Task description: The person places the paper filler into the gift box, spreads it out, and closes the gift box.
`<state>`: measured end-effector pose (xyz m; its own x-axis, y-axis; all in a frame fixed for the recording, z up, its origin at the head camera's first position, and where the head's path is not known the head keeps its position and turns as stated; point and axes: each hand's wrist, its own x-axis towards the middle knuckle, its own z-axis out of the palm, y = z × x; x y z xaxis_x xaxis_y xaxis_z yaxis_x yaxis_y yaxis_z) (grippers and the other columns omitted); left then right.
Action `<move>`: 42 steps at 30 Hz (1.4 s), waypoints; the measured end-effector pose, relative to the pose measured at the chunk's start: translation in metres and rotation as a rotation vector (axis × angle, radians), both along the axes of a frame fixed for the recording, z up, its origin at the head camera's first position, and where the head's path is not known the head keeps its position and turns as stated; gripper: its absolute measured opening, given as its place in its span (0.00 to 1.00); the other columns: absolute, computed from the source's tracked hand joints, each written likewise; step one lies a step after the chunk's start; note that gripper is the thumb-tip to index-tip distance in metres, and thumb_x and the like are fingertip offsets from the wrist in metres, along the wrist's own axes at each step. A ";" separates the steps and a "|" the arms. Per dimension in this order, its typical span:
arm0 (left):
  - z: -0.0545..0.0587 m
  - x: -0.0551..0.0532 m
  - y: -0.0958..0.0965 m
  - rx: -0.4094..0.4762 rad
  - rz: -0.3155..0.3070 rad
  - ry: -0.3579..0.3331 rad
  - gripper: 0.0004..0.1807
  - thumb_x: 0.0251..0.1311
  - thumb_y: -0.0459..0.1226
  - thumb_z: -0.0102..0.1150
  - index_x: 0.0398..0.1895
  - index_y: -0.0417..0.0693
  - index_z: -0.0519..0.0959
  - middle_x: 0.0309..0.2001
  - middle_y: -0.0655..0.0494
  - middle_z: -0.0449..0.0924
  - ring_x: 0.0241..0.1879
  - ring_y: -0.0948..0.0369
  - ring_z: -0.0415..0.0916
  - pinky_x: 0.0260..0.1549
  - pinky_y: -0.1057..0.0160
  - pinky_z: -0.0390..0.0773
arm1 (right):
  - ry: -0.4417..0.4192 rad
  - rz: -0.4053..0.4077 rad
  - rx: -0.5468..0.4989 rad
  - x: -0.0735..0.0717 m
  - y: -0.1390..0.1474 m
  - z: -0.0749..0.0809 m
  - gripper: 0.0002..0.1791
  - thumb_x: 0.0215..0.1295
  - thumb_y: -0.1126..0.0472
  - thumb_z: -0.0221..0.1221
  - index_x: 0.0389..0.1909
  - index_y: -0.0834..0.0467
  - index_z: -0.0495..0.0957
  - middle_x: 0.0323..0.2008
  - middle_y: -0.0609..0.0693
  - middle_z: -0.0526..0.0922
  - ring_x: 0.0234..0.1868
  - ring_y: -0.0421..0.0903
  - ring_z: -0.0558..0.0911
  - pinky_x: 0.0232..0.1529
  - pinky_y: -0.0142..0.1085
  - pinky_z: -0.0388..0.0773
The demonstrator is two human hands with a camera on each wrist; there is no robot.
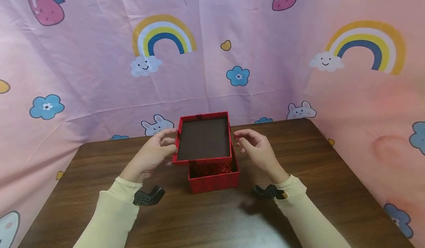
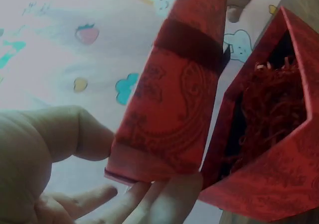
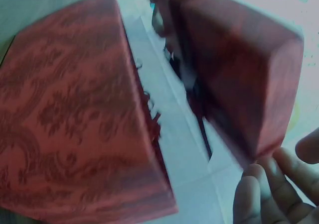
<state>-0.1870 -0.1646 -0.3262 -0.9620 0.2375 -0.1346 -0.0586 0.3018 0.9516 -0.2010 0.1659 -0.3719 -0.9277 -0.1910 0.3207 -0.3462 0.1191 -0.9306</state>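
Observation:
A red box lid (image 1: 204, 139) hangs tilted above and behind its box, its dark inner face towards the head camera. My left hand (image 1: 151, 152) holds it by the left side, thumb and fingers pinching its edge. To the right, my right hand (image 1: 257, 148) is by the lid's other side with loosely bent fingers. In the right wrist view its fingertips are right at a lid corner, the thumb apart. Below, the red patterned box (image 1: 216, 182) sits uncovered on the table, with red shredded paper (image 2: 271, 114) inside. A dark ribbon (image 2: 189, 45) crosses the lid.
The brown wooden table (image 1: 212, 222) runs back to a pastel cloth backdrop (image 1: 212, 11) printed with rainbows and flowers. Black wrist devices, one of them a curved black piece (image 1: 149, 196), project from both cream sleeves (image 1: 113, 207).

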 end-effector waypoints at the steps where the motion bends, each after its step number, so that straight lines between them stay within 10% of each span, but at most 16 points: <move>1: -0.001 0.001 0.003 -0.021 0.003 0.021 0.37 0.71 0.31 0.53 0.81 0.45 0.54 0.66 0.35 0.71 0.52 0.49 0.80 0.39 0.57 0.82 | 0.005 -0.002 0.014 0.002 -0.001 0.001 0.13 0.75 0.69 0.57 0.55 0.68 0.81 0.52 0.65 0.84 0.42 0.44 0.84 0.38 0.33 0.84; 12: -0.005 0.014 0.030 -0.170 0.106 0.211 0.34 0.67 0.30 0.55 0.78 0.36 0.62 0.64 0.38 0.78 0.58 0.49 0.82 0.43 0.62 0.83 | 0.014 -0.106 0.041 0.004 -0.005 0.006 0.10 0.75 0.67 0.57 0.51 0.65 0.83 0.44 0.61 0.86 0.39 0.41 0.81 0.35 0.29 0.76; 21: -0.011 0.017 0.042 -0.149 0.186 0.377 0.38 0.67 0.30 0.63 0.80 0.50 0.63 0.60 0.45 0.77 0.57 0.51 0.78 0.54 0.54 0.81 | 0.052 -0.092 0.027 0.006 -0.003 0.011 0.19 0.75 0.65 0.58 0.64 0.60 0.76 0.51 0.60 0.82 0.46 0.47 0.80 0.42 0.31 0.77; 27: -0.016 0.020 0.040 -0.045 0.087 0.444 0.42 0.67 0.29 0.65 0.81 0.57 0.61 0.70 0.49 0.70 0.66 0.51 0.75 0.59 0.52 0.80 | 0.105 -0.107 0.041 0.007 0.000 0.012 0.22 0.73 0.65 0.60 0.66 0.60 0.73 0.57 0.59 0.81 0.55 0.53 0.80 0.51 0.35 0.75; 34: -0.020 0.025 0.032 0.086 -0.149 0.455 0.50 0.68 0.36 0.68 0.83 0.74 0.48 0.83 0.65 0.47 0.81 0.57 0.49 0.74 0.48 0.60 | 0.275 -0.053 0.108 0.004 -0.003 0.002 0.26 0.68 0.70 0.61 0.66 0.67 0.68 0.60 0.64 0.78 0.62 0.61 0.79 0.65 0.59 0.72; 42: -0.028 0.026 0.031 0.194 -0.132 0.455 0.47 0.72 0.53 0.60 0.82 0.55 0.42 0.82 0.49 0.46 0.82 0.51 0.43 0.77 0.40 0.47 | 0.377 0.034 0.110 -0.001 -0.004 -0.004 0.36 0.62 0.76 0.59 0.73 0.65 0.65 0.68 0.62 0.74 0.69 0.57 0.73 0.72 0.46 0.69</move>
